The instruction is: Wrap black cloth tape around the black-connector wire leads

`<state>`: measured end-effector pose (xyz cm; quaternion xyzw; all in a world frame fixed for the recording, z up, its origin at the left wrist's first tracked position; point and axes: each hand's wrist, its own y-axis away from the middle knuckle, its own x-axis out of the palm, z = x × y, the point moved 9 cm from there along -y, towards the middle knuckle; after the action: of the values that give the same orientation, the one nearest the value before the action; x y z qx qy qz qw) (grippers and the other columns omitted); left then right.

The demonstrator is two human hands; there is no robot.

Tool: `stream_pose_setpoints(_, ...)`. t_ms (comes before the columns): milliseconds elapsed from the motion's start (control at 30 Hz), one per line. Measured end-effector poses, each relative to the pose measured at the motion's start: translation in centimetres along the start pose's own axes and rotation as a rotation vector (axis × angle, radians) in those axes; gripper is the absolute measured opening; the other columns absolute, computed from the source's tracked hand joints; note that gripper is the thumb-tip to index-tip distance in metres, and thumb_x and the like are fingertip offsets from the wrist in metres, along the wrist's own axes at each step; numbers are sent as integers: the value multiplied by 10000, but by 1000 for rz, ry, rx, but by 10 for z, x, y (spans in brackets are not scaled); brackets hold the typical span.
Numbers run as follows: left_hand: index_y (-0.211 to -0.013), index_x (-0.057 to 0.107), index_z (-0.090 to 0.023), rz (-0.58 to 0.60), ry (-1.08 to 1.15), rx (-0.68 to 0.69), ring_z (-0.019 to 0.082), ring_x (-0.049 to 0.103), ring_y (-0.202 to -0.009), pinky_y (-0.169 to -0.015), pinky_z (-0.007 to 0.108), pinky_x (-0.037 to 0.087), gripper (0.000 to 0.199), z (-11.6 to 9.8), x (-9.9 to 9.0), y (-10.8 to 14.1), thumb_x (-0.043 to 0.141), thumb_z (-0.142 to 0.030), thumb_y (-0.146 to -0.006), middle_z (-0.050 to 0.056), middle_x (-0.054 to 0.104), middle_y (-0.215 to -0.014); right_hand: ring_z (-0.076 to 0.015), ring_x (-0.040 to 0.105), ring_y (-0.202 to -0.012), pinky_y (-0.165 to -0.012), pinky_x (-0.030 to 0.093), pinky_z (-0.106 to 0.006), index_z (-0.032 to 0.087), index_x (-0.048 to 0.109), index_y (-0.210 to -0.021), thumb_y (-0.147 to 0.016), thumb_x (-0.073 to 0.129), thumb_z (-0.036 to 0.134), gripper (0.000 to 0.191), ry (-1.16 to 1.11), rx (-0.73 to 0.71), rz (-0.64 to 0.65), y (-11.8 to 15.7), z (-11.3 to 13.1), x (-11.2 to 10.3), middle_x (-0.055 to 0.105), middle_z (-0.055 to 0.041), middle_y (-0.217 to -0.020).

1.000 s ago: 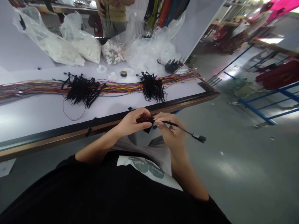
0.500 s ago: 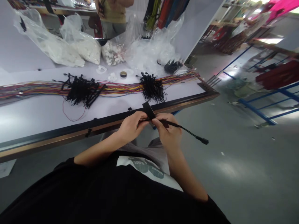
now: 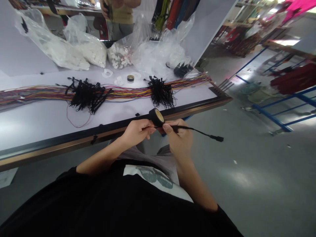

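Observation:
Just off the table's front edge, my left hand point(image 3: 140, 131) pinches one end of a thin black cable point(image 3: 204, 133). My right hand point(image 3: 179, 133) is closed round the same cable further along, and its free end with a black connector point(image 3: 219, 139) sticks out to the right. Between my hands sits a roll of black tape point(image 3: 157, 117), its pale core facing up and right. The roll touches the cable by my right fingertips; how it is held is partly hidden. Past my hands, a bunch of black connectors point(image 3: 161, 93) lies on the coloured wires.
Coloured wires point(image 3: 128, 93) run along the white table point(image 3: 118, 115), with a second connector bunch point(image 3: 87, 95) at left. Behind stand plastic bags of white parts point(image 3: 93, 52) and a small tape roll point(image 3: 130, 78). A blue metal frame point(image 3: 274, 120) stands right. A person point(image 3: 120, 16) is opposite.
The tape roll has turned, so its pale core now shows. My left hand has shifted slightly left, and the cable's connector end has risen a little.

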<state>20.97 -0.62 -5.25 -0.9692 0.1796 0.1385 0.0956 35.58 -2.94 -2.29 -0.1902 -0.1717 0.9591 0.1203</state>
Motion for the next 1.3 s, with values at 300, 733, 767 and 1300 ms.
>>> stream_pose_setpoints(300, -810, 615, -135, 149, 806, -135, 139, 604, -699, -708, 284, 497, 457, 10, 25, -14, 756, -518, -603, 35, 641, -750, -178, 633, -683, -643, 488, -332, 228, 588, -644, -753, 660, 318, 159, -59, 29, 68, 1, -2, 6, 651, 15, -669)
stream_pose_setpoints(733, -883, 606, -174, -87, -157, 316, 137, 620, -809, -762, 275, 510, 104, -30, 3, 7, 603, -232, -797, 35, 663, -883, -176, 631, -765, -812, 473, -391, 238, 572, -611, -758, 653, 276, 172, -74, -187, 52, -1, 18, -1, 658, 21, -726)
stream_pose_setpoints(767, -855, 602, -173, -118, -196, 316, 123, 615, -771, -727, 253, 504, 59, -31, 2, 6, 571, -179, -805, 21, 661, -840, -177, 624, -780, -807, 474, -388, 239, 572, -609, -753, 659, 281, 174, -69, -202, 49, 0, 19, 0, 650, 16, -747)
stream_pose_setpoints(1300, -975, 436, -177, -260, 248, -39, 114, 658, -713, -703, 269, 539, 287, 12, 2, 9, 577, -78, -745, -5, 652, -790, -178, 609, -690, -656, 477, -322, 237, 581, -708, -786, 591, 313, 109, 167, -99, 44, 6, 7, 10, 658, 2, -710)
